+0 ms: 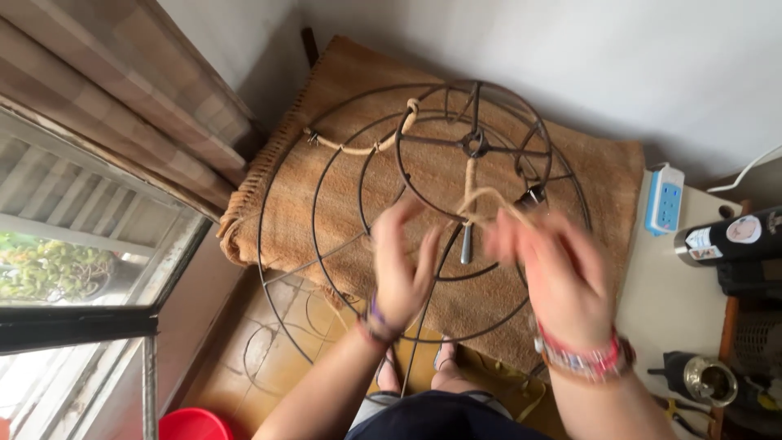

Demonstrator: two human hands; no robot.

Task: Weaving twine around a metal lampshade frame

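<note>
Hands at a round wire frame (423, 212), left hand (401, 273) and blurred right hand (554, 273) seemingly pinching jute twine (481, 200), brown mat (358, 163) beneath.

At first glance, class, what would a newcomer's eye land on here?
The round dark wire frame of concentric rings fills the middle, partly wrapped in pale twine. Below it, the blurred left hand and right hand work the twine. A woven tan mat lies behind.

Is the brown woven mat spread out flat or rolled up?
Spread out: the woven mat lies flat beneath the wire frame, fringe bunched at its left edge.
</note>
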